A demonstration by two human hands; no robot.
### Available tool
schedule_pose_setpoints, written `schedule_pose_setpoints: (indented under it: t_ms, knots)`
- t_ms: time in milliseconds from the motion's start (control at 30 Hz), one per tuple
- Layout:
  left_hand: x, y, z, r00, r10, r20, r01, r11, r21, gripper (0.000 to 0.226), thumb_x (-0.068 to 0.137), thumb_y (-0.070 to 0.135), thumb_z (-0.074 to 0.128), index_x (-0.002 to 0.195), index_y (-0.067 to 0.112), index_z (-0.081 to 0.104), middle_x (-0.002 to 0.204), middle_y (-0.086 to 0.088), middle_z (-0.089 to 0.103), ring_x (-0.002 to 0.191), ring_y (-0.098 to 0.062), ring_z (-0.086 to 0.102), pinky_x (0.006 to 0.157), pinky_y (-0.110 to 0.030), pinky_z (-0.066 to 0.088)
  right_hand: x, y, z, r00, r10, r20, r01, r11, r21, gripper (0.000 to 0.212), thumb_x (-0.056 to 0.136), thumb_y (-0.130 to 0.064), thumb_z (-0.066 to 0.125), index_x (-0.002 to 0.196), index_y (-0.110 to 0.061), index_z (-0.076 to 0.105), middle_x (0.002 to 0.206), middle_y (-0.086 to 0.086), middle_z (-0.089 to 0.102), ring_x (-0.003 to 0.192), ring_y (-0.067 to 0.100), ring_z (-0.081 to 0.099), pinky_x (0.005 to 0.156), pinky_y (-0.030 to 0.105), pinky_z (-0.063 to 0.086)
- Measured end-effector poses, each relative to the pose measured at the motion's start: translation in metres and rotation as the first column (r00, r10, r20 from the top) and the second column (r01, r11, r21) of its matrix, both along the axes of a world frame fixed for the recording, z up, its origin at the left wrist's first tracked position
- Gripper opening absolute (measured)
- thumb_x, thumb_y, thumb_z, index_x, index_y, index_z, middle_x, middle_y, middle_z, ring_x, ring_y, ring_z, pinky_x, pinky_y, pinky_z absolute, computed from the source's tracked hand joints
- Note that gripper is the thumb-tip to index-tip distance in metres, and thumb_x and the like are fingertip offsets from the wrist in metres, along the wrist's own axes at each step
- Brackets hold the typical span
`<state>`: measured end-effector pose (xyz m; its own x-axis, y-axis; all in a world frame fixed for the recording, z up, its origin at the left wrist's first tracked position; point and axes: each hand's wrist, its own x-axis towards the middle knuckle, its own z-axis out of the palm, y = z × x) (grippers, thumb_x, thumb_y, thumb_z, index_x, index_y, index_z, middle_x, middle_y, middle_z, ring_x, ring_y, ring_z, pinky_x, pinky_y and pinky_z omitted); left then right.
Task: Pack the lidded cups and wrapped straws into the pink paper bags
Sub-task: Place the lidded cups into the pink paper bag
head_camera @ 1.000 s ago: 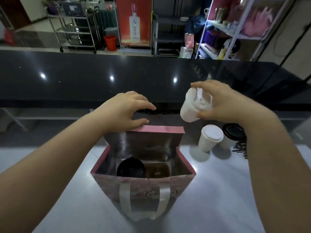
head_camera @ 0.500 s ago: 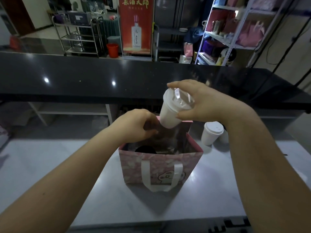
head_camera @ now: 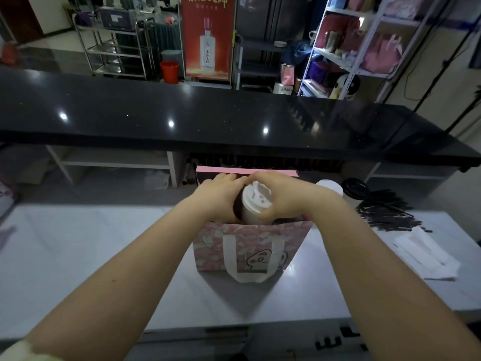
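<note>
A pink paper bag (head_camera: 250,246) with white handles stands on the white table (head_camera: 104,256) in front of me. My right hand (head_camera: 283,201) grips a white lidded cup (head_camera: 256,203) in the bag's mouth, its lower part inside. My left hand (head_camera: 218,196) rests on the bag's upper left edge, fingers reaching toward the cup. Behind my right wrist stand a white-lidded cup (head_camera: 330,186) and a black-lidded cup (head_camera: 355,188). A pile of black wrapped straws (head_camera: 385,212) lies to the right.
White flat paper packets (head_camera: 426,254) lie at the right of the table. A black raised counter (head_camera: 208,121) runs across behind the table. Shelves and a red poster stand beyond it.
My right hand has lowered the white cup from above the bag into its mouth. My left hand stayed at the bag's upper edge. The view has tilted up and back.
</note>
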<state>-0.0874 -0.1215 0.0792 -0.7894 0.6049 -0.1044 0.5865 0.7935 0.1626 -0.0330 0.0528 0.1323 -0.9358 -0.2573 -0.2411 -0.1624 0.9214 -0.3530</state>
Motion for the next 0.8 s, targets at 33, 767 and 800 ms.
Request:
schedule_pose_setpoints:
  t_ms: [33, 767, 800]
  knots:
    - [0.000, -0.002, 0.000, 1.000, -0.003, -0.005, 0.003, 1.000, -0.009, 0.107, 0.061, 0.066, 0.075, 0.147, 0.030, 0.020, 0.135, 0.002, 0.043, 0.123, -0.023, 0.039, 0.095, -0.041, 0.043, -0.002, 0.005, -0.006, 1.000, -0.022, 0.008, 0.022, 1.000, 0.014, 0.077, 0.067, -0.036, 0.076, 0.133, -0.040, 0.037, 0.123, -0.008, 0.047, 0.103, 0.015, 0.049, 0.075, 0.029, 0.045]
    - [0.030, 0.002, -0.003, 0.990, -0.078, -0.121, 0.060, 0.987, -0.148, 0.138, 0.047, 0.084, 0.069, 0.152, 0.024, 0.004, 0.153, -0.001, 0.023, 0.137, -0.028, 0.023, 0.107, -0.047, 0.034, -0.020, 0.027, -0.079, 0.988, -0.046, 0.146, 0.009, 0.970, 0.243, 0.074, 0.074, -0.028, 0.076, 0.137, -0.022, 0.038, 0.125, 0.004, 0.052, 0.106, 0.027, 0.055, 0.091, 0.041, 0.052]
    - [0.028, 0.002, -0.003, 0.989, -0.073, -0.129, 0.055, 0.988, -0.142, 0.138, 0.047, 0.084, 0.069, 0.152, 0.024, 0.004, 0.153, -0.001, 0.023, 0.137, -0.028, 0.022, 0.107, -0.047, 0.034, -0.020, 0.028, -0.079, 0.989, -0.035, 0.146, 0.000, 0.972, 0.235, 0.074, 0.074, -0.029, 0.076, 0.136, -0.022, 0.037, 0.124, 0.004, 0.052, 0.106, 0.026, 0.054, 0.092, 0.041, 0.052]
